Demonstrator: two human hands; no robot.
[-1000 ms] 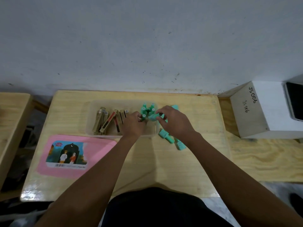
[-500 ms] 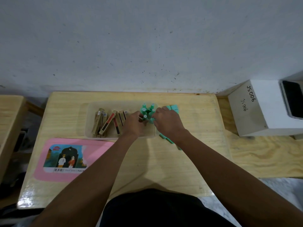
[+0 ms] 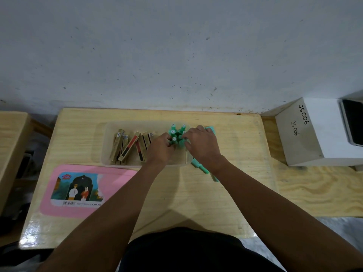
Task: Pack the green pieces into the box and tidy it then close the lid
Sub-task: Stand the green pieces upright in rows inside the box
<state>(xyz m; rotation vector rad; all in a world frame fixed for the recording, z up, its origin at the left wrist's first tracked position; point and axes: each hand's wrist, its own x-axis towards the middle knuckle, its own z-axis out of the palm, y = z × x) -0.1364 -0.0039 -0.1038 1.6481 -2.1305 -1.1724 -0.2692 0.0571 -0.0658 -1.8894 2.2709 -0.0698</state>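
Pieces: teal-green plastic tubes (image 3: 177, 134), upright, bunched at the translucent plastic box (image 3: 106, 146) right end.
Hands: your left hand (image 3: 161, 148) and right hand (image 3: 202, 146) pinch them.
Change: right hand shifted leftward onto the bunch.

Dim, soft-focus view; wide-angle bowing at edges.

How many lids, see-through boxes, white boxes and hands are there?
Pink lid: 1
Clear box: 1
White box: 1
Hands: 2, the left hand and the right hand, both at the green pieces
Total: 5
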